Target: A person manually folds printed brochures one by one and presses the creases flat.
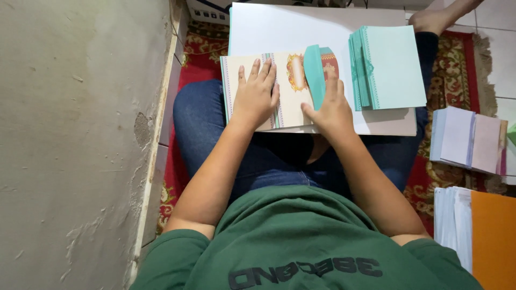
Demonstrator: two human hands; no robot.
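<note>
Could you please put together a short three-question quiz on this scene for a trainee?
1. True or false: the left hand lies flat on the cream card.
2. Which thing is the right hand touching? A) the teal flap of the card, B) the orange stack, C) the pastel stack.
3. Fill in: the pile of teal cards lies to the ____ of the cream card, on the white board.

Key
1. True: palm down, fingers spread on its left half.
2. A: its fingers rest against the flap, which stands up from the card.
3. Right: both lie on the board across the person's lap.
</note>
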